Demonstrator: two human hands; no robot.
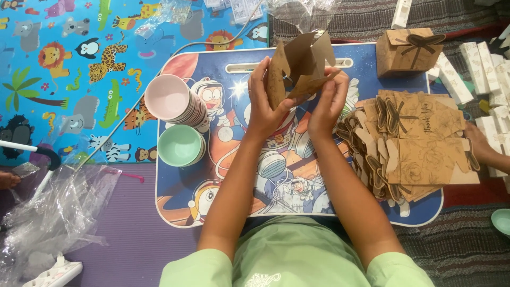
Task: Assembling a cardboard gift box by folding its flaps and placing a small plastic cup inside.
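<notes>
Floor setting: animal-print play mat at left, striped rug at right, purple mat below. Low lap desk with cartoon astronaut print, white rim, centred.

Item in hand: brown kraft card box blank, partly folded, flaps standing open at angles, plain inner face showing, raised above the far edge of the desk. Left hand closed on its left panel, fingers upright along the card. Right hand pinching its lower right edge, fingertips pressed to the card.

On desk, left: stack of pink bowls; stack of mint bowls just beside. On desk, right: fanned pile of flat brown blanks with bow-shaped tabs and floral print. Far right corner: one assembled brown box, bow closure on top.

Beside desk: white cartons at right; crumpled clear plastic wrap lower left. Another person's hand at right edge.
</notes>
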